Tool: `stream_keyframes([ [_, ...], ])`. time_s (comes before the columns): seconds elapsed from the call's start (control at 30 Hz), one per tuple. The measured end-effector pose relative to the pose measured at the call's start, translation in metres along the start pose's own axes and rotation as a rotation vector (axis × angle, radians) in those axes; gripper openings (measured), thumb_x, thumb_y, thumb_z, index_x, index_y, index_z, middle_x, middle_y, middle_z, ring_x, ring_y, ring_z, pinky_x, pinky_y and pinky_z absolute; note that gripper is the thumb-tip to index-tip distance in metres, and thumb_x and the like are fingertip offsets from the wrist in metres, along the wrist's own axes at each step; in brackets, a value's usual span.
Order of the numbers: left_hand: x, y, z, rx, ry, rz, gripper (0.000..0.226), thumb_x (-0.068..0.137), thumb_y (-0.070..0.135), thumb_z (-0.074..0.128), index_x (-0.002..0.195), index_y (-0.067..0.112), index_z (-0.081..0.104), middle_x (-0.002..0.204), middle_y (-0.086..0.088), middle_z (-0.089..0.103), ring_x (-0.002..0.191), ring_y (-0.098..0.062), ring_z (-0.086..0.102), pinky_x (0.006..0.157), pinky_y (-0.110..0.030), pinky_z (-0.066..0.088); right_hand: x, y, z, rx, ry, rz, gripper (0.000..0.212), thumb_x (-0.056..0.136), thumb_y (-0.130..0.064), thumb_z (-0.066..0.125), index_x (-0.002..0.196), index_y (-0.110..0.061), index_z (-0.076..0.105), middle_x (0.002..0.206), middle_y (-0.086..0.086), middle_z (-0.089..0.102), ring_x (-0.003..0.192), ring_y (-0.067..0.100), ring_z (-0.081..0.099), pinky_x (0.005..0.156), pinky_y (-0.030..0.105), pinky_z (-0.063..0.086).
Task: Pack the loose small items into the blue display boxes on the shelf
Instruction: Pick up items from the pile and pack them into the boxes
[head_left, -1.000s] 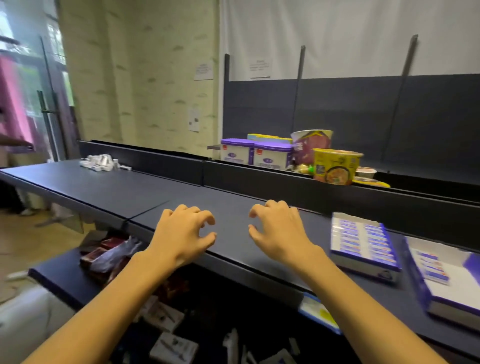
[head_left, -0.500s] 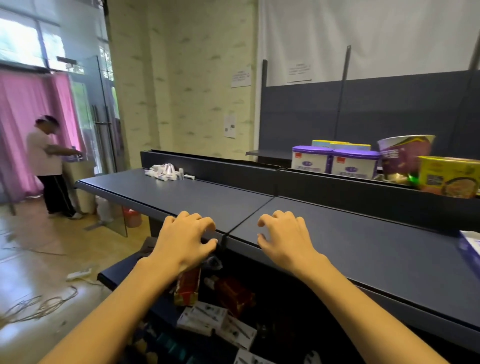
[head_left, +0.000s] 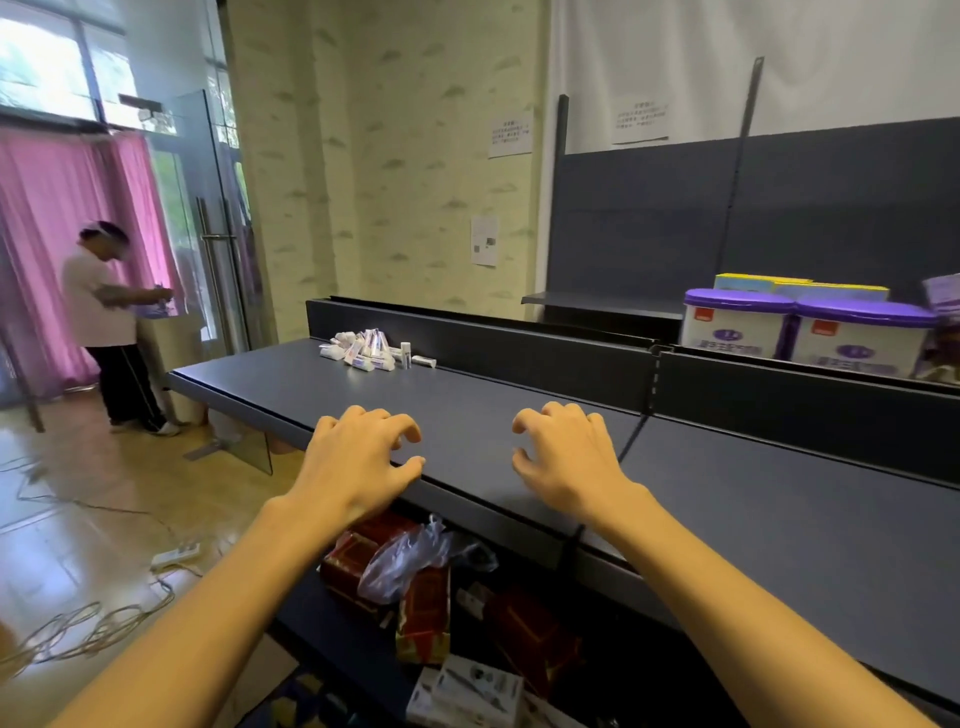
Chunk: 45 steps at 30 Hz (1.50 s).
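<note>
1. Nothing is held: the left hand (head_left: 358, 457) and right hand (head_left: 566, 457) are seen with fingers loosely curled, over the front edge of the shelf (head_left: 727, 519).
2. The loose small items (head_left: 371, 351) are heaped at the shelf's far left corner, against the back rail (head_left: 519, 353).
3. No blue display boxes are shown, so a carry would probably be needed; pieces could be dropped from an overfull grasp.
4. Bare shelf surface is left between hands and heap; the left end edge lies near the pile.

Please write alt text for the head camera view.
Two empty hands, left and right, hover with curled fingers over a dark shelf. A pile of small white items lies at its far end.
</note>
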<state>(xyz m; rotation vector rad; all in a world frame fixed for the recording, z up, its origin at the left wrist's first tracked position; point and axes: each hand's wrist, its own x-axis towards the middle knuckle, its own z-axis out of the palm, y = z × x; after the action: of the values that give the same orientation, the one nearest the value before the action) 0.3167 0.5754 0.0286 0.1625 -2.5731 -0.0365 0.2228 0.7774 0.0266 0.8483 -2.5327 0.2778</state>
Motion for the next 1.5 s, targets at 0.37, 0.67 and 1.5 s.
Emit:
stream_keyframes([
  [0.37,0.075,-0.110,0.047,-0.048,-0.015,-0.029,0.031,0.088,0.050,0.053,0.115,0.034,0.058,0.108,0.012,0.062,0.107,-0.011,0.050,0.095,-0.034,0.034,0.116,-0.049,0.067,-0.025,-0.064,-0.026,0.035,0.094,-0.032,0.048,0.127,-0.022,0.052,0.121,0.005,0.056,0.114,0.028,0.048,0.092,0.036,0.034],
  [0.67,0.113,-0.234,0.078,-0.093,-0.062,-0.003,0.030,0.090,0.049,0.051,0.117,0.036,0.056,0.111,0.013,0.061,0.109,-0.009,0.049,0.097,-0.032,0.033,0.194,-0.124,0.128,-0.057,-0.107,0.039,0.034,0.096,-0.033,0.047,0.128,-0.023,0.051,0.125,0.004,0.055,0.116,0.027,0.048,0.093,0.036,0.034],
  [1.5,0.248,-0.418,0.160,-0.172,-0.223,0.195,0.026,0.091,0.045,0.051,0.115,0.035,0.058,0.110,0.010,0.062,0.108,-0.012,0.051,0.097,-0.034,0.035,0.319,-0.192,0.206,-0.159,-0.089,0.398,0.032,0.092,-0.034,0.048,0.122,-0.024,0.055,0.116,0.001,0.059,0.112,0.025,0.052,0.087,0.034,0.036],
])
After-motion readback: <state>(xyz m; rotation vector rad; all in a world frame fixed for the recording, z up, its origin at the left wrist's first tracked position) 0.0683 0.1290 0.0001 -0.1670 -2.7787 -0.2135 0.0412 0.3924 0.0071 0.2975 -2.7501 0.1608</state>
